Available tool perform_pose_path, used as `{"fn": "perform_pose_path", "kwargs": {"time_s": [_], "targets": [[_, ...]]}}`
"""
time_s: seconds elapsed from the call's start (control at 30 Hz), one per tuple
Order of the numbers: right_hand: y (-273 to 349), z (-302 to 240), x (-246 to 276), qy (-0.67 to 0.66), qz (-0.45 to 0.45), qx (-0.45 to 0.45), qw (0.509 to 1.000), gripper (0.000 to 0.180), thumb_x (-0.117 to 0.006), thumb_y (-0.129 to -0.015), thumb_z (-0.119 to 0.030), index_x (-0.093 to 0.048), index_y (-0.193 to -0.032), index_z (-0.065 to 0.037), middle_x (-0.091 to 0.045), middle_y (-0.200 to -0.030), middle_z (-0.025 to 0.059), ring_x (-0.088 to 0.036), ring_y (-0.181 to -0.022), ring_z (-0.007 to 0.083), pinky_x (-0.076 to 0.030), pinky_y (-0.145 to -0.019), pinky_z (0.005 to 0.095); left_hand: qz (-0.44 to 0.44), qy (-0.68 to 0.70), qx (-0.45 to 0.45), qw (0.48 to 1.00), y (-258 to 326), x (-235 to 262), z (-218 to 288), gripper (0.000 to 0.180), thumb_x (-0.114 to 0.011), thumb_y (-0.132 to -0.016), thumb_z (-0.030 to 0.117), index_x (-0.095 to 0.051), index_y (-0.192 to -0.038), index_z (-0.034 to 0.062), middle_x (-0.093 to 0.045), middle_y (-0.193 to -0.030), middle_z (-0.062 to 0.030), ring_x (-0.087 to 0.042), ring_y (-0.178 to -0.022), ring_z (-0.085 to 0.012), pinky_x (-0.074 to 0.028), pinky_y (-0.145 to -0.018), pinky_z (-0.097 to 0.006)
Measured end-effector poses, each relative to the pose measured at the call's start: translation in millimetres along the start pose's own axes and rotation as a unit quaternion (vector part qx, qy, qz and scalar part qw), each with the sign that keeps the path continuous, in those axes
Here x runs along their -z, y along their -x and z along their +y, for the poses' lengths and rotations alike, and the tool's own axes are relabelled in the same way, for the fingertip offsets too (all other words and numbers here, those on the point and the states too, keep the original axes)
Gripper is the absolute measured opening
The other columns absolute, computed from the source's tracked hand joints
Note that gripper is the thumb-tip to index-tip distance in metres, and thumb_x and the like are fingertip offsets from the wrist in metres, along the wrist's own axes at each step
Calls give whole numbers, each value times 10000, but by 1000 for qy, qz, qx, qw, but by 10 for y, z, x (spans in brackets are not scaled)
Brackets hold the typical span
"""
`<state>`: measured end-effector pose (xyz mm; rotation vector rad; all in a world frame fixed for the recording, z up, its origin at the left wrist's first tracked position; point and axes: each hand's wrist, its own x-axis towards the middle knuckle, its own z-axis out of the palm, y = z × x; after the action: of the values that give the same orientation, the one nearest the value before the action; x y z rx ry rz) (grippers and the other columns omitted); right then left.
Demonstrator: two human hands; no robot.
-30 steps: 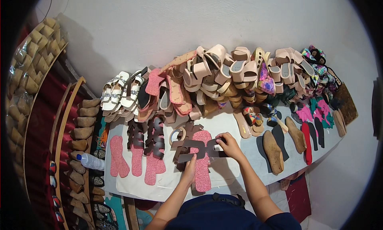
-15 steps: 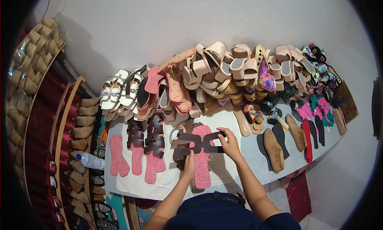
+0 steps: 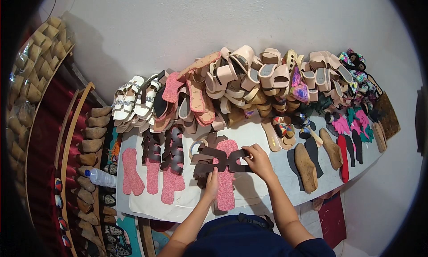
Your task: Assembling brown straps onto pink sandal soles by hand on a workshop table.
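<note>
Between my two hands is a dark brown sandal upper point(image 3: 205, 168), cut with several strap arms spreading from a narrow middle. My left hand point(image 3: 212, 184) pinches its lower edge left of the middle, thumb on top. My right hand point(image 3: 259, 162) grips the strap ends on the right, fingers closed. Directly beneath the upper lies a pink speckled insole point(image 3: 226, 192), its middle partly covered. More brown uppers point(image 3: 218, 138) lie stacked under and beside it. A roll of tape point(image 3: 192, 149) sits just beyond the upper's left end.
To the left lie pink insoles point(image 3: 130, 172) and two insoles with brown straps point(image 3: 173, 152). Heeled sandals point(image 3: 274, 72) are heaped along the wall. Wooden shoe lasts point(image 3: 305, 167) rest at the right. A water bottle point(image 3: 102, 178) and a rack of lasts point(image 3: 91, 147) stand beyond the table's left edge.
My right hand has shifted slightly down and right, and the upper right strap arm now bends down toward its fingers. My left hand stays nearly in place.
</note>
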<state>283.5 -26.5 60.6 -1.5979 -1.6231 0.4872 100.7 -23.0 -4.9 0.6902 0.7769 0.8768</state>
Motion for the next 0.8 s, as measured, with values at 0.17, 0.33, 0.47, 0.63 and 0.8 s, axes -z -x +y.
{"fn": "perform_pose_path", "kwargs": {"time_s": [0.17,0.33,0.47,0.63,0.8], "targets": [[-19,-23,-58,-90,2,-52,995,314,-549,-695,5,-548,-1005,-48,-541,-824,121,-579,-722,202,-494,-623,287,-11,-14,-12,1000,13,-32,-60,447,-238,-899,405,-419,-1042,23,-568,-858,-125,-597,-698,-217,-507,-594,-307],[-3,-57,-42,-196,-65,-151,967,329,-499,-711,29,-518,-1036,-10,-575,-897,133,-591,-771,164,-495,-663,249,-24,-16,-38,999,-17,-18,-40,444,-233,-900,401,-377,-1085,24,-561,-876,-128,-598,-712,-221,-509,-608,-312],[20,17,-99,-374,-68,-181,907,363,-473,-723,33,-465,-1085,31,-562,-955,127,-572,-812,149,-484,-696,253,16,-37,-43,998,-123,158,-230,448,-279,-902,378,-357,-1130,0,-492,-1013,-112,-503,-867,-183,-418,-750,-299],[46,139,-105,-436,-65,-162,883,379,-462,-723,49,-449,-1101,36,-552,-975,122,-564,-816,144,-471,-736,259,43,-64,-50,996,-123,127,-269,517,-320,-895,392,-340,-1192,-30,-408,-1152,-88,-332,-1083,-139,-237,-926,-264],[48,48,-65,-455,-69,-144,876,388,-501,-736,35,-439,-1119,26,-554,-971,122,-562,-820,146,-466,-736,256,42,-86,-63,993,-88,59,-187,526,-326,-893,390,-322,-1205,-32,-390,-1174,-92,-334,-1086,-143,-245,-927,-269]]}}
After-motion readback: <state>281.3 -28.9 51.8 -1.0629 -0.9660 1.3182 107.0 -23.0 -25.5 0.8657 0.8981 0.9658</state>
